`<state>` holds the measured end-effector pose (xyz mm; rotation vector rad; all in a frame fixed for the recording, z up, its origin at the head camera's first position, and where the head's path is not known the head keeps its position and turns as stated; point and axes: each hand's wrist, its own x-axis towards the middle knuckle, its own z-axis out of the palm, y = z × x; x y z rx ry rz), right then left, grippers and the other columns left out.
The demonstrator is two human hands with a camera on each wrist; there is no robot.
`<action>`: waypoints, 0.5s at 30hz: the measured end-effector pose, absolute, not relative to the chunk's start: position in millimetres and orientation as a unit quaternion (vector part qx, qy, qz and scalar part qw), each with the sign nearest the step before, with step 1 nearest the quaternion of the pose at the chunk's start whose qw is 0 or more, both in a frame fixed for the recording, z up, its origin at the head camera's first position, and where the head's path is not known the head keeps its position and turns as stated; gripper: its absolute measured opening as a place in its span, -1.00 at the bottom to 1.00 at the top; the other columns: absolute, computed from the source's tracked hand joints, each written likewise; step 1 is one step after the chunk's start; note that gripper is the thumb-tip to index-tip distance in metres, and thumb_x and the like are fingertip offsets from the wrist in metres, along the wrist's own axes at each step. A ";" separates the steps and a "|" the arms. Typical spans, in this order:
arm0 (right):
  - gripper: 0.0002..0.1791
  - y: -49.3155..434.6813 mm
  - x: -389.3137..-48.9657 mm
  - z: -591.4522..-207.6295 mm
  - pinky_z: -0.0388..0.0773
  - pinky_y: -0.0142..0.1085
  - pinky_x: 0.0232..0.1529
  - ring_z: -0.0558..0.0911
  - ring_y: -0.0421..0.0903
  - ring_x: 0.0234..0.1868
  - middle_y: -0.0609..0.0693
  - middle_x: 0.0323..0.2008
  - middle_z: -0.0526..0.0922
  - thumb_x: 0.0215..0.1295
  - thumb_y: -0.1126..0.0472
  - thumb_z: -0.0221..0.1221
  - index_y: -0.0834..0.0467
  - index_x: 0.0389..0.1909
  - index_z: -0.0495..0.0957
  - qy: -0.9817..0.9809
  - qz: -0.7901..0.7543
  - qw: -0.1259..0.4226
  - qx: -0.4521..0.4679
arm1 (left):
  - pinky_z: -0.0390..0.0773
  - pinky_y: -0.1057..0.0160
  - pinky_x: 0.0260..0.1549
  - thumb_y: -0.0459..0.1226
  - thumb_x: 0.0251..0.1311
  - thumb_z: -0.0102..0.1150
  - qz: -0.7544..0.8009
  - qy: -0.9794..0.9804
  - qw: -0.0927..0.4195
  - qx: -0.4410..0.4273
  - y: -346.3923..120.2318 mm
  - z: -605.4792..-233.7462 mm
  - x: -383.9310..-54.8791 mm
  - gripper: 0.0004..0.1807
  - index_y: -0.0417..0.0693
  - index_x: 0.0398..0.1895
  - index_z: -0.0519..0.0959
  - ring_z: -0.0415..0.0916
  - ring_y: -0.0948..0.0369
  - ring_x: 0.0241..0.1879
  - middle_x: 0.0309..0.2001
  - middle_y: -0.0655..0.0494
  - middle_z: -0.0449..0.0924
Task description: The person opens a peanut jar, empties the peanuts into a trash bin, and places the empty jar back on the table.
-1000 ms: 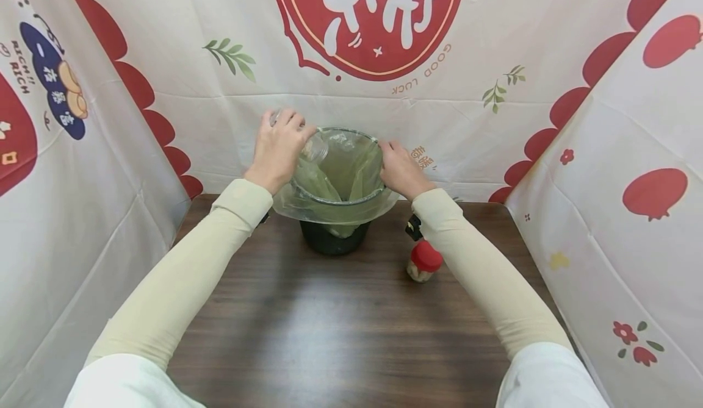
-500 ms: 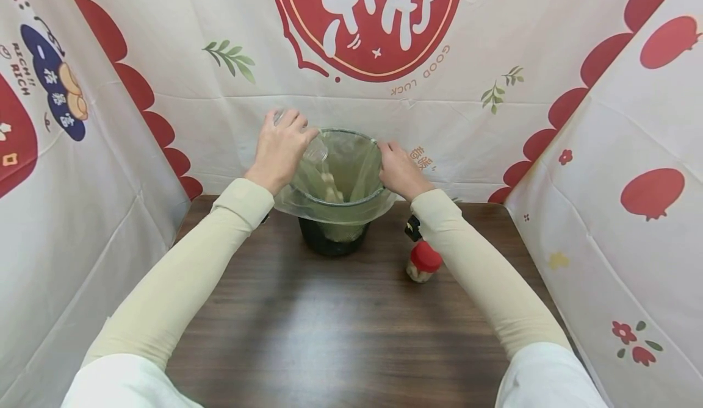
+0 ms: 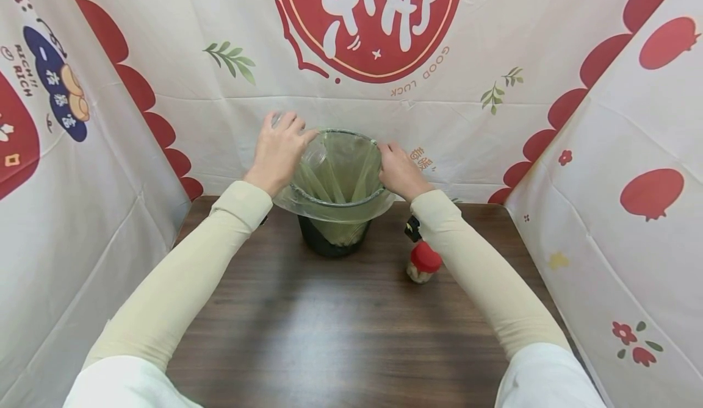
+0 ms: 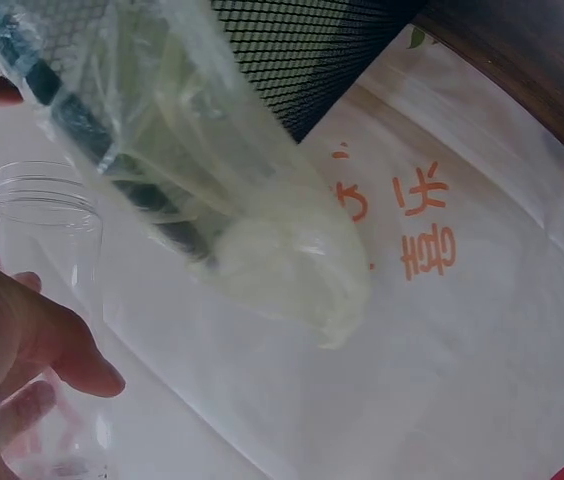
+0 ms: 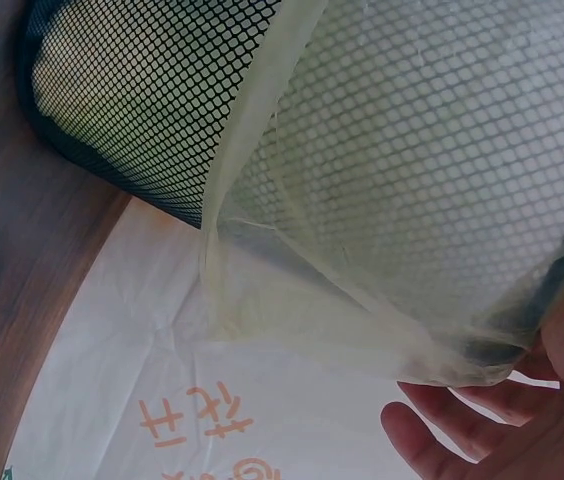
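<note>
A black mesh wastebasket (image 3: 314, 237) stands at the back of the table, lined with a pale green plastic bag (image 3: 329, 214) folded over its rim. My left hand (image 3: 279, 157) grips a clear jar (image 4: 74, 250) at the basket's left, its mouth tilted toward the opening. In the left wrist view the jar's walls look bare, with no lid on it. On the right side of the rim, my right hand (image 3: 403, 171) holds the basket's edge through the bag, fingers around the outside. Most of the jar is hidden behind the left hand in the head view.
Near my right forearm, a small jar with a red lid (image 3: 426, 257) and tan pieces inside stands on the dark wood table (image 3: 329, 322). Printed white cloth (image 3: 181, 60) walls the table at the back and both sides.
Half a second ago tan pieces were falling from the clear jar into the lined wastebasket; now none are falling. Both hands have stayed almost in place.
</note>
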<state>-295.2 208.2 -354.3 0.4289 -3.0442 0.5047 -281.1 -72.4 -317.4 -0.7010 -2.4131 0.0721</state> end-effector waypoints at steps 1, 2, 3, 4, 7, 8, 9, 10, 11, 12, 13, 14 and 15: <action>-0.30 208.2 -295.1 -354.4 0.44 0.17 0.51 0.41 0.37 0.51 0.41 0.53 0.32 0.49 0.44 -0.07 0.36 0.64 0.17 -0.977 0.163 0.014 0.137 | 0.39 -0.20 0.43 -0.60 0.36 0.16 0.025 -0.914 0.307 -0.263 -73.6 -317.9 -281.8 -0.52 0.09 0.13 0.76 0.50 -0.04 0.23 -0.01 -0.04 0.71; -0.30 208.4 -295.2 -354.5 0.43 0.17 0.51 0.41 0.37 0.52 0.41 0.53 0.32 0.49 0.44 -0.08 0.36 0.64 0.17 -0.977 0.163 0.014 0.136 | 0.38 -0.20 0.44 -0.60 0.36 0.15 0.023 -0.916 0.305 -0.261 -75.1 -318.4 -282.2 -0.51 0.08 0.13 0.76 0.50 -0.05 0.24 -0.01 -0.05 0.70; -0.31 208.5 -295.1 -354.4 0.43 0.17 0.52 0.41 0.37 0.52 0.41 0.53 0.32 0.50 0.44 -0.08 0.36 0.64 0.17 -0.977 0.165 0.013 0.136 | 0.37 -0.20 0.45 -0.61 0.35 0.16 0.023 -0.917 0.301 -0.259 -76.4 -318.3 -282.0 -0.51 0.08 0.13 0.76 0.49 -0.05 0.24 0.00 -0.05 0.69; -0.31 208.6 -295.0 -354.5 0.42 0.17 0.52 0.40 0.37 0.52 0.41 0.53 0.32 0.50 0.44 -0.08 0.36 0.64 0.17 -0.977 0.165 0.013 0.135 | 0.37 -0.20 0.45 -0.62 0.34 0.15 0.023 -0.918 0.299 -0.258 -77.8 -318.5 -282.4 -0.51 0.07 0.12 0.76 0.49 -0.05 0.25 0.01 -0.05 0.69; -0.32 209.1 -294.6 -354.4 0.42 0.16 0.53 0.39 0.36 0.53 0.41 0.53 0.32 0.51 0.43 -0.09 0.36 0.64 0.16 -0.977 0.166 0.012 0.136 | 0.37 -0.21 0.46 -0.61 0.34 0.15 0.024 -0.919 0.297 -0.257 -81.5 -317.9 -282.5 -0.52 0.06 0.11 0.75 0.49 -0.06 0.27 0.04 -0.06 0.69; -0.32 209.2 -294.7 -354.5 0.41 0.16 0.53 0.39 0.35 0.54 0.41 0.53 0.32 0.51 0.43 -0.09 0.36 0.65 0.16 -0.977 0.166 0.012 0.137 | 0.37 -0.21 0.46 -0.61 0.33 0.15 0.024 -0.919 0.297 -0.258 -82.6 -317.4 -282.3 -0.52 0.06 0.12 0.74 0.48 -0.07 0.28 0.06 -0.06 0.69; -0.32 209.2 -294.5 -354.4 0.41 0.15 0.54 0.39 0.35 0.54 0.41 0.54 0.31 0.52 0.43 -0.09 0.36 0.65 0.16 -0.977 0.166 0.012 0.137 | 0.38 -0.22 0.46 -0.61 0.33 0.15 0.025 -0.918 0.298 -0.259 -83.6 -316.7 -282.2 -0.52 0.06 0.13 0.74 0.48 -0.07 0.29 0.08 -0.07 0.69; -0.32 209.2 -294.5 -354.4 0.41 0.15 0.54 0.38 0.35 0.55 0.41 0.54 0.31 0.52 0.43 -0.09 0.36 0.65 0.16 -0.976 0.166 0.012 0.137 | 0.39 -0.23 0.46 -0.61 0.34 0.15 0.025 -0.917 0.300 -0.261 -84.3 -315.9 -282.2 -0.52 0.05 0.13 0.73 0.48 -0.08 0.30 0.10 -0.07 0.70; -0.31 209.2 -294.7 -354.4 0.40 0.15 0.54 0.38 0.35 0.55 0.41 0.54 0.31 0.51 0.43 -0.09 0.36 0.65 0.16 -0.976 0.167 0.011 0.137 | 0.39 -0.24 0.45 -0.61 0.33 0.15 0.025 -0.916 0.302 -0.262 -85.0 -315.3 -282.3 -0.52 0.05 0.14 0.72 0.48 -0.08 0.32 0.12 -0.08 0.70; -0.31 209.2 -294.8 -354.4 0.40 0.15 0.55 0.38 0.35 0.55 0.41 0.54 0.31 0.51 0.43 -0.09 0.36 0.65 0.15 -0.976 0.168 0.010 0.136 | 0.40 -0.24 0.45 -0.62 0.34 0.15 0.024 -0.915 0.305 -0.264 -85.5 -314.2 -282.3 -0.52 0.04 0.15 0.72 0.48 -0.09 0.32 0.14 -0.08 0.70; -0.31 209.3 -294.9 -354.3 0.39 0.15 0.55 0.37 0.35 0.55 0.41 0.54 0.30 0.50 0.43 -0.09 0.36 0.65 0.15 -0.976 0.169 0.009 0.136 | 0.40 -0.25 0.44 -0.62 0.33 0.16 0.024 -0.913 0.309 -0.264 -85.9 -313.3 -282.4 -0.51 0.03 0.15 0.71 0.48 -0.09 0.33 0.15 -0.09 0.70; -0.31 209.2 -295.1 -354.3 0.39 0.15 0.55 0.37 0.35 0.55 0.41 0.55 0.30 0.50 0.43 -0.09 0.36 0.65 0.15 -0.976 0.170 0.008 0.135 | 0.41 -0.26 0.43 -0.62 0.31 0.16 0.022 -0.912 0.313 -0.265 -86.1 -312.2 -282.5 -0.51 0.03 0.16 0.70 0.48 -0.10 0.33 0.16 -0.10 0.70; -0.30 209.2 -295.0 -354.2 0.39 0.16 0.56 0.37 0.35 0.55 0.41 0.54 0.30 0.50 0.43 -0.09 0.36 0.65 0.15 -0.976 0.171 0.008 0.135 | 0.42 -0.27 0.42 -0.62 0.31 0.17 0.021 -0.910 0.318 -0.266 -86.1 -311.1 -282.6 -0.51 0.02 0.17 0.69 0.49 -0.11 0.33 0.17 -0.11 0.70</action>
